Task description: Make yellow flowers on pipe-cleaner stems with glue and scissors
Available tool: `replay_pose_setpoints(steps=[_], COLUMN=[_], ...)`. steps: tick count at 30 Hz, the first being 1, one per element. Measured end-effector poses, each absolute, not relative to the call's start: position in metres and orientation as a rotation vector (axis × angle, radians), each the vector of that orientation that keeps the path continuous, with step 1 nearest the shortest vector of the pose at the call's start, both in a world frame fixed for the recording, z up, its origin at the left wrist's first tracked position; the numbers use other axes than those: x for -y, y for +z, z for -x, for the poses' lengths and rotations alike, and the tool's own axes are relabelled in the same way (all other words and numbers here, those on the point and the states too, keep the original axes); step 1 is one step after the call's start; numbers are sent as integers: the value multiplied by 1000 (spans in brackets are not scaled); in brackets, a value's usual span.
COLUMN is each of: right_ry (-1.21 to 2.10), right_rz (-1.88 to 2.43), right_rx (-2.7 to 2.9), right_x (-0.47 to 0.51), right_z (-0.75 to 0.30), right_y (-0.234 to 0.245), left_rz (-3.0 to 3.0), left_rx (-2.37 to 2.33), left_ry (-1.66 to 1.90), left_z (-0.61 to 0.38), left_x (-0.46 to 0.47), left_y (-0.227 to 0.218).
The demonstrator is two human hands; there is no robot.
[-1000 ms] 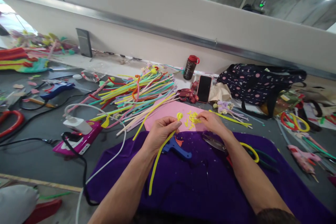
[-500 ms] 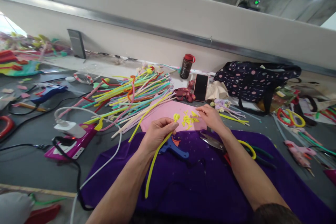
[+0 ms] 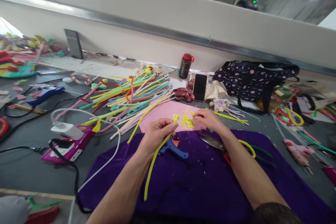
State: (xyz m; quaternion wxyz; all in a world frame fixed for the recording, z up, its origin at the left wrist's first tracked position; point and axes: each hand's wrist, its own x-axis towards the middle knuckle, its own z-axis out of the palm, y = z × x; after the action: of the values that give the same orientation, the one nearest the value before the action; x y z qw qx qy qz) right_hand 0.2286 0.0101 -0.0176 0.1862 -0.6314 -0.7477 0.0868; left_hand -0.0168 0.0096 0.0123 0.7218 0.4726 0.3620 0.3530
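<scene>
My left hand (image 3: 156, 134) is closed round a long yellow pipe cleaner (image 3: 153, 162) whose curled tip (image 3: 175, 117) stands just past my fingers; the stem trails down over the purple cloth (image 3: 199, 185). My right hand (image 3: 208, 119) rests on the pink sheet (image 3: 162, 112), fingers pinched at the heap of small yellow cut pieces (image 3: 187, 121). Whether a piece is between the fingers I cannot make out. A blue glue gun (image 3: 174, 148) lies under my left hand. Scissors (image 3: 212, 141) lie beside my right wrist.
A big pile of coloured pipe cleaners (image 3: 131, 94) lies to the back left. Behind are a dark bottle (image 3: 185, 65), a phone (image 3: 200, 87) and a spotted bag (image 3: 252, 80). At left sit a pink device with white charger (image 3: 68, 138) and cables.
My right hand has drawn slightly left onto the yellow pieces. My left hand keeps its hold on the pipe cleaner. The view has shifted a little.
</scene>
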Motion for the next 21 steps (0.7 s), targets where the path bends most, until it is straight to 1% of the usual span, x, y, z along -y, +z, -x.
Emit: replay_pose_setpoints(steps=[4, 8, 15, 21], right_ry=[111, 74, 121, 158], right_rz=[1881, 1965, 1986, 2050], right_rx=[1961, 1932, 2043, 1977], right_x=[-13, -15, -17, -19], right_z=[-236, -239, -218, -213], right_y=[-20, -26, -29, -29], left_rz=[-1051, -1058, -1049, -1070], left_rx=[-811, -816, -806, -806], left_ry=[776, 772, 758, 749], left_z=[17, 16, 15, 14], left_x=[-9, -9, -9, -9], left_y=[13, 14, 13, 10])
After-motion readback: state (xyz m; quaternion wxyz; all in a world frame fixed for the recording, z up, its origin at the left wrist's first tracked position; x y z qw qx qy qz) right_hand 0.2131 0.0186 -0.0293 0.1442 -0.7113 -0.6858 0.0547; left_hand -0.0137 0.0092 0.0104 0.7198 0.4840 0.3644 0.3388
